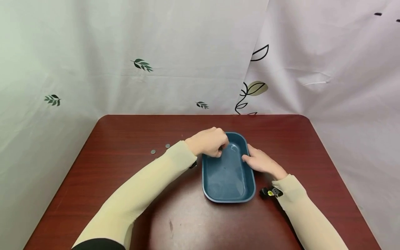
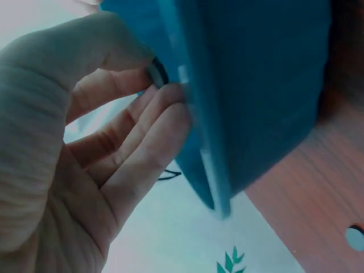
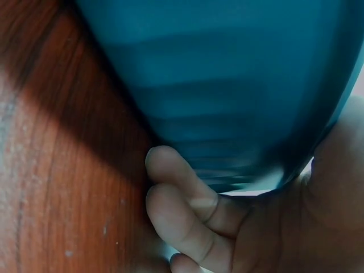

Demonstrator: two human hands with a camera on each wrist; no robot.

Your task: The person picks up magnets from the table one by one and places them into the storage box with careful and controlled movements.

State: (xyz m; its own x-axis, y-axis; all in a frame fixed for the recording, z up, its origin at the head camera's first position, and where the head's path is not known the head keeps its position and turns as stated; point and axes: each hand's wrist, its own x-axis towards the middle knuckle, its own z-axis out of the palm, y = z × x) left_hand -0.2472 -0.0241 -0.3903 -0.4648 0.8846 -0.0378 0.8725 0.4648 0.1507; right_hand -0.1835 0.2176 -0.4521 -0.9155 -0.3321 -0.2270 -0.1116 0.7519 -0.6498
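A blue rectangular plastic tray [image 1: 228, 182] with rounded corners rests on the table. My left hand [image 1: 208, 141] reaches over its left rim near the far end. Between thumb and fingertips it pinches a small coin-like disc [image 2: 157, 73] with a dark edge, close by the rim in the left wrist view. My right hand [image 1: 261, 161] grips the tray's right wall, thumb over the rim and fingers against the outside. In the right wrist view, its curled fingers [image 3: 176, 213] show low beside the wall.
Small round grey discs lie on the reddish-brown table [image 1: 125, 132] left of the tray, one disc [image 1: 153, 151] nearer the left edge and another disc [image 1: 167, 146] beside my left sleeve. A pale curtain [image 1: 187, 52] with leaf prints hangs behind the table.
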